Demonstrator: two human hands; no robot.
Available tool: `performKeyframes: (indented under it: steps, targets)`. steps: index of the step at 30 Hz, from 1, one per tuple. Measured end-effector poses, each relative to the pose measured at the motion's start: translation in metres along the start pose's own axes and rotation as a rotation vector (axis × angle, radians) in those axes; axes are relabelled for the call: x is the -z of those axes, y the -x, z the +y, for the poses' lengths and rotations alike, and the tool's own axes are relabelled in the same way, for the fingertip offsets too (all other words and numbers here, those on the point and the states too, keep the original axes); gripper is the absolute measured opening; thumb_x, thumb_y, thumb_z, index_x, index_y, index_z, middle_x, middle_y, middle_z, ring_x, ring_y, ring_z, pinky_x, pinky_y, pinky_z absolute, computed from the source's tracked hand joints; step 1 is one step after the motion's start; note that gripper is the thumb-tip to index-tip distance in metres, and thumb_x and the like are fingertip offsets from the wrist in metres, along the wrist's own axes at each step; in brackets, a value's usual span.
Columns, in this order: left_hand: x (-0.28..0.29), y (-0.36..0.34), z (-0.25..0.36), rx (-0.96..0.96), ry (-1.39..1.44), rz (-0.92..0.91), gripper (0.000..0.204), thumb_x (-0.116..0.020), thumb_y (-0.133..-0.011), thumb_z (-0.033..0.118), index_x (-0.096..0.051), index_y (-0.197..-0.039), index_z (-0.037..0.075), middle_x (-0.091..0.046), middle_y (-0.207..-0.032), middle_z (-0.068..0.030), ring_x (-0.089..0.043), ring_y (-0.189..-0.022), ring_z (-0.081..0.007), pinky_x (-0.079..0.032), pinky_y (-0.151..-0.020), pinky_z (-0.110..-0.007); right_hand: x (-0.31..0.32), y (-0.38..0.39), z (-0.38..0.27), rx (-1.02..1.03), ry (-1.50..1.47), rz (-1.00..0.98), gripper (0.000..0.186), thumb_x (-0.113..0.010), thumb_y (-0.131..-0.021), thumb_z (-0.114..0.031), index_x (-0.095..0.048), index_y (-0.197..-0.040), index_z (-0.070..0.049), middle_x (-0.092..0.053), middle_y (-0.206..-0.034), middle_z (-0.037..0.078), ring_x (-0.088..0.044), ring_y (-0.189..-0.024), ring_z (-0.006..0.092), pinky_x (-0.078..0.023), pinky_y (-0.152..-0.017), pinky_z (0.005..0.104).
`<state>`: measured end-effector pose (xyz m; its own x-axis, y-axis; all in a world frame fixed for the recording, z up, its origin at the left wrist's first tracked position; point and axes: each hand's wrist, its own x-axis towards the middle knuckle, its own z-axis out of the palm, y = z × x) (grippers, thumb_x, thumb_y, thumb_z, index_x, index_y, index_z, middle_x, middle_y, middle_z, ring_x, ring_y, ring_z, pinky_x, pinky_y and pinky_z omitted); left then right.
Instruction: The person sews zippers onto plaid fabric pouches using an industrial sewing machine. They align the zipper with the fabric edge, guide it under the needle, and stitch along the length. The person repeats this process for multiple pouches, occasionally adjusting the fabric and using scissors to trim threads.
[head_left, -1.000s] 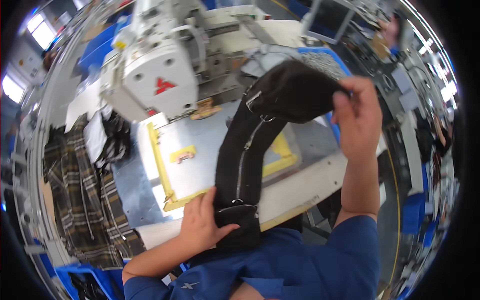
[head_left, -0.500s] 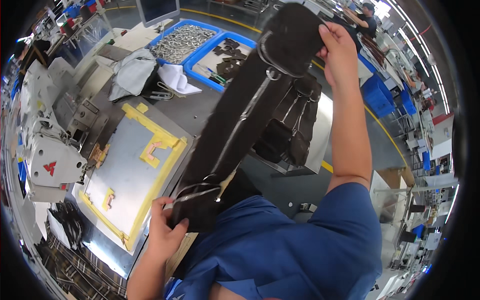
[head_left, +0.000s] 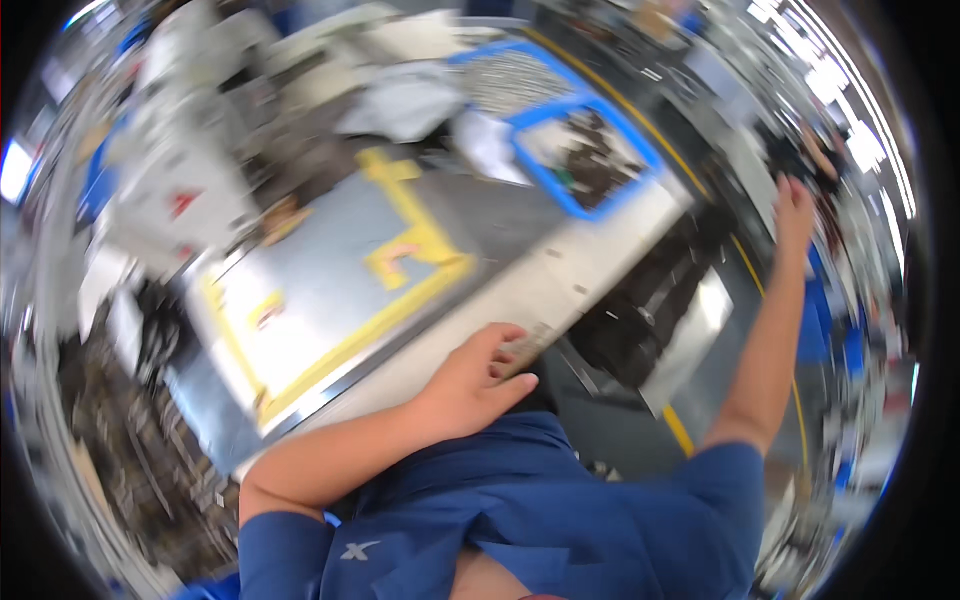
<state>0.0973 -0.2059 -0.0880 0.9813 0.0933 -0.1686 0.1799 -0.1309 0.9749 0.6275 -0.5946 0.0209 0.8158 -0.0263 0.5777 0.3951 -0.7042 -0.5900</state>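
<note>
My left hand (head_left: 480, 385) is over the near edge of the workbench, fingers loosely curled and apart from the thumb, with nothing in it. Far out to the right, my right hand (head_left: 795, 208) is stretched out and smeared by motion; whether its fingers hold anything does not show. Between the hands, dark brown-black strap-like pieces with metal zips (head_left: 640, 310) lie on a low metal side table (head_left: 700, 330). They are blurred, and I cannot tell them apart. On the bench left of my left hand is a metal plate (head_left: 320, 265) edged with yellow tape.
A white machine (head_left: 190, 190) stands at the left of the plate. At the bench's far end are a blue tray of metal parts (head_left: 515, 82) and a blue tray of dark pieces (head_left: 600, 205). A white cloth (head_left: 490, 145) and a grey bundle (head_left: 405, 100) lie beside them.
The long dark zipped strap has left my left hand and is no longer held up before me. My left hand has moved right; my right arm reaches farther right. The view has turned.
</note>
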Motion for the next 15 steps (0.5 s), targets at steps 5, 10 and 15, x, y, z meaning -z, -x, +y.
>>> performKeyframes:
  steps: [5, 10, 15]
  targets:
    - [0.087, 0.065, 0.003, -0.129, -0.377, 0.455, 0.029, -0.079, -0.096, 0.021, -0.069, -0.118, 0.004, -0.07, -0.112, -0.0152, -0.069, -0.104, -0.0318, -0.058, -0.087, -0.041, -0.117, 0.168, -0.124, 0.153, -0.286, -0.389, 0.037, -0.071, -0.108, -0.027, -0.066, -0.133, -0.001, -0.07, -0.116, 0.006, -0.064, -0.088, 0.0109, -0.052, -0.079, 0.0265]
    - [0.196, 0.177, -0.032, 0.116, -1.003, 1.242, 0.022, -0.08, -0.093, 0.023, -0.076, -0.107, 0.007, -0.074, -0.106, -0.0143, -0.069, -0.106, -0.0377, -0.055, -0.095, -0.046, -0.167, 0.294, -0.213, 0.359, -0.524, -0.745, 0.017, -0.069, -0.104, -0.004, -0.067, -0.121, -0.001, -0.063, -0.131, 0.009, -0.054, -0.087, 0.0092, -0.046, -0.078, 0.025]
    - [0.27, 0.311, -0.07, 0.714, -1.133, 1.66, 0.039, -0.08, -0.094, 0.033, -0.066, -0.105, -0.002, -0.072, -0.108, -0.0244, -0.069, -0.107, -0.0445, -0.054, -0.095, -0.052, -0.173, 0.326, -0.281, 0.5, -0.599, -0.89, 0.014, -0.069, -0.101, -0.002, -0.067, -0.115, 0.001, -0.064, -0.126, 0.011, -0.053, -0.085, 0.0099, -0.046, -0.077, 0.0258]
